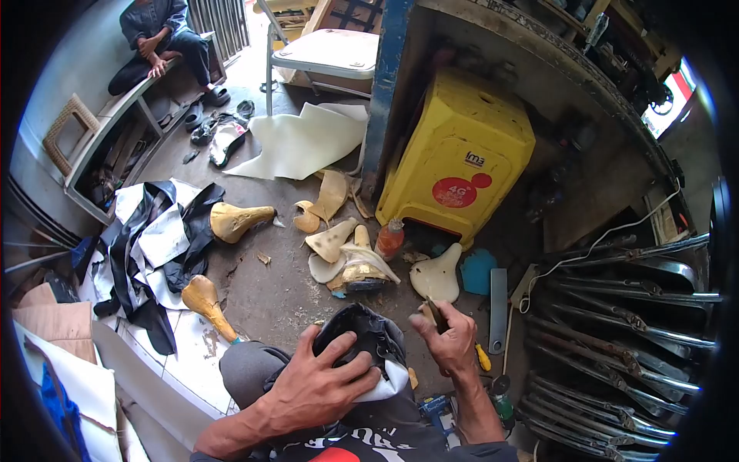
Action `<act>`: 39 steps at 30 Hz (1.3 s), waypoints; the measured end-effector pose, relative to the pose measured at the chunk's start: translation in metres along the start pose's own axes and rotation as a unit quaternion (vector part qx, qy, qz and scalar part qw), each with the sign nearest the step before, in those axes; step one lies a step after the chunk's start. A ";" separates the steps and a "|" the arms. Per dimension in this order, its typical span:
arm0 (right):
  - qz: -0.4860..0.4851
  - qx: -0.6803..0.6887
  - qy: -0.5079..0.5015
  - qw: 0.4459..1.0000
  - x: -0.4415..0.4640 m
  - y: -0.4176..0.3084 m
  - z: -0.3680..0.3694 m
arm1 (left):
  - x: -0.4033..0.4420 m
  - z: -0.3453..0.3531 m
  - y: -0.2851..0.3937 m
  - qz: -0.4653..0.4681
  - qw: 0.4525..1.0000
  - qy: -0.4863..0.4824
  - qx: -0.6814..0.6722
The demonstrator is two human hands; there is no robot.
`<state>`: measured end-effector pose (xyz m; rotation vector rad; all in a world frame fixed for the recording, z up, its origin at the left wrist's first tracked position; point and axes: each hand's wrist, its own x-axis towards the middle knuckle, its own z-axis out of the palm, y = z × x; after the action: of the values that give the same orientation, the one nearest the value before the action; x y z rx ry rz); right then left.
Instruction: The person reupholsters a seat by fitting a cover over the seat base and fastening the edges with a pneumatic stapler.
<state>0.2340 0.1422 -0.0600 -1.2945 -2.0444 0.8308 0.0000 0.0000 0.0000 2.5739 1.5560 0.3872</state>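
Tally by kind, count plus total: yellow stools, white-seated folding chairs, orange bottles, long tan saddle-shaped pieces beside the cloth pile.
Yellow stool: 1
White-seated folding chair: 1
Orange bottle: 1
Tan saddle-shaped pieces: 2
Total: 5

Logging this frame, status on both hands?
Left hand spread on black-and-white piece in lap. Right hand raised, gripping small dark tool. Foam pieces and orange bottle ahead on floor.

cover (390,333) before bottle (389,242) | bottle left of saddle (436,277) | stool (460,142) behind saddle | 1 person (159,35) on bench (127,106)
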 end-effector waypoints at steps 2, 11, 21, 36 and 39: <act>0.078 0.111 -0.113 0.984 0.004 -0.025 -0.002 | -0.001 -0.002 -0.002 0.000 1.000 0.014 -0.022; -0.165 0.022 -0.061 0.984 0.013 -0.033 0.008 | 0.004 0.004 0.008 -0.003 0.998 0.035 -0.050; 0.102 -0.071 -0.010 0.992 0.004 0.008 0.010 | 0.001 0.008 0.004 -0.002 0.999 0.034 -0.017; -0.007 0.106 -0.062 0.992 0.004 -0.042 0.011 | 0.008 0.008 0.009 -0.032 0.998 0.032 -0.050; 0.060 0.144 -0.089 0.984 0.008 -0.035 0.012 | 0.007 0.007 0.009 -0.033 0.996 0.042 -0.071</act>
<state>0.2026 0.1354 -0.0401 -1.2249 -1.9033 1.2878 0.0123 0.0020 -0.0032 2.4232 1.5730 0.5823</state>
